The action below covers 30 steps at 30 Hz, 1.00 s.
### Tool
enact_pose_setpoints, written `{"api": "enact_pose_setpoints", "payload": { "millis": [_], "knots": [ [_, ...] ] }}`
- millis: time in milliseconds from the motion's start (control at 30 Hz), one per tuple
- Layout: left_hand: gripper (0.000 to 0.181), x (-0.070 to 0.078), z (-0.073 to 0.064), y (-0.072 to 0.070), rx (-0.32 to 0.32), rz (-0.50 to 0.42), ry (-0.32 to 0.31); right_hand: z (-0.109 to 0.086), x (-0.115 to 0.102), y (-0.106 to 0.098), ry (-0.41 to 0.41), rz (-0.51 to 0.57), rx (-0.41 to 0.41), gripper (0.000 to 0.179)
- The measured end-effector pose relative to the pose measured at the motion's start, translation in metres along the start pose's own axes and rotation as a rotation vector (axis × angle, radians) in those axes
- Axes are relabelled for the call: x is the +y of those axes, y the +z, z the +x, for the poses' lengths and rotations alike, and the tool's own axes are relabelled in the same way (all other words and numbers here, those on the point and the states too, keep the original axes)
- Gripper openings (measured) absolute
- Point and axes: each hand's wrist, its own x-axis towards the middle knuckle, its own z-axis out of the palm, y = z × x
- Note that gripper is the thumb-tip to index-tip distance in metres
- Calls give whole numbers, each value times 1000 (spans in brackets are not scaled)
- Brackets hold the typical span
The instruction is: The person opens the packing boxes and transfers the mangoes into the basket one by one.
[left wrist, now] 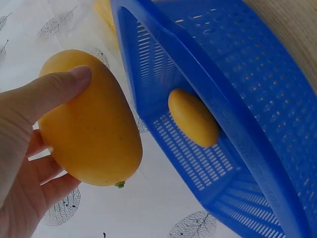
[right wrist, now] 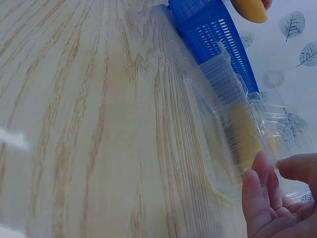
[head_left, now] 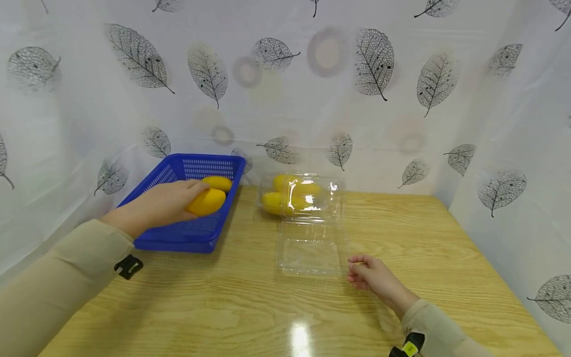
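My left hand (head_left: pixel 176 198) holds a yellow mango (head_left: pixel 206 202) over the blue plastic basket (head_left: pixel 213 246); its thumb lies across one side and the fingers curl behind. A green stem nub marks one end of that fruit in the left wrist view. Another mango (left wrist: pixel 193 118) lies inside the basket. At the centre of the table stands a clear hinged plastic box (head_left: pixel 310 255), unfolded, with several mangoes (head_left: pixel 273 203) in its far half. Beside the near half's right edge is my right hand (head_left: pixel 370 277), fingers loosely bent, with nothing visibly held.
The wooden table (head_left: pixel 428 238) carries the basket at left and the box in the middle. White curtains (head_left: pixel 308 114) with leaf prints hang behind the table and along both sides. Light reflects off the table's front.
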Motion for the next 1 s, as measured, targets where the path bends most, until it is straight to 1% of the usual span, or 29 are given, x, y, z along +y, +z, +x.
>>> {"api": "enact_pose_setpoints", "payload": {
  "millis": [67,333,433,633,767,1000],
  "knots": [
    [63,-1,-1,0,-13,-2,-11,0,0,0,0,-1,1,43],
    [64,-4,-2,-3,-36,-18,-15,-1,-1,0,-3,1,2,42],
    [63,-6,-1,-3,-42,-20,-15,0,0,0,-4,12,-3,42],
    [63,-10,3,-4,-74,-25,-34,1,0,0,1,14,1,41],
    [64,-13,4,-3,-91,-33,-42,1,0,1,2,6,4,40],
    [62,-17,9,3,-96,-46,-49,1,0,1,5,12,6,41]
  ]
}}
